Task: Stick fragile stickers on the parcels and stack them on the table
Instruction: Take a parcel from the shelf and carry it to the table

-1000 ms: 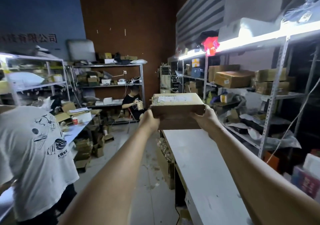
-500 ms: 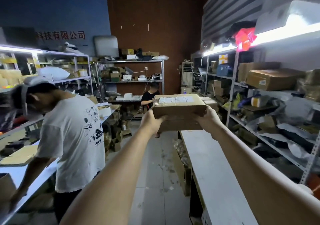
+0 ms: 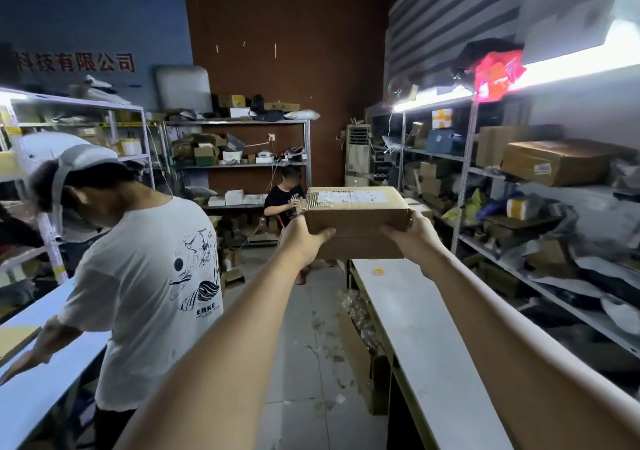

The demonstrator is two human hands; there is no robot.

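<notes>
Since half a second ago our view has swung to the left. The person in the white T-shirt [image 3: 149, 293] now fills more of the left side, and the right-hand shelving [image 3: 464, 179] has slid toward the edge. The cardboard parcel [image 3: 356, 221] has kept its place between our hands, out at arm's length.

It hangs in the air over the far end of the long white table [image 3: 415, 328], apart from the tabletop. A white shipping label [image 3: 349, 196] lies on its upper face. A seam crosses the near face, and we cannot tell whether this is one deep box or two stacked. A small yellow item [image 3: 379, 271], perhaps a sticker, lies on the table just below it.

We judge the parcel stiff, with firm corrugated walls and corners that bear a squeeze. It seems light enough to hold with arms extended, and the dry board is not slippery. As the contents may be fragile, we would take it by the two short ends, low down, and keep it level.

The left hand [image 3: 304, 241] clamps the left end with its thumb laid across the near face. The right hand [image 3: 412, 238] clasps the right end near the corner. Both hands are curled tight on the box, and the fingers behind it are hidden.
</notes>
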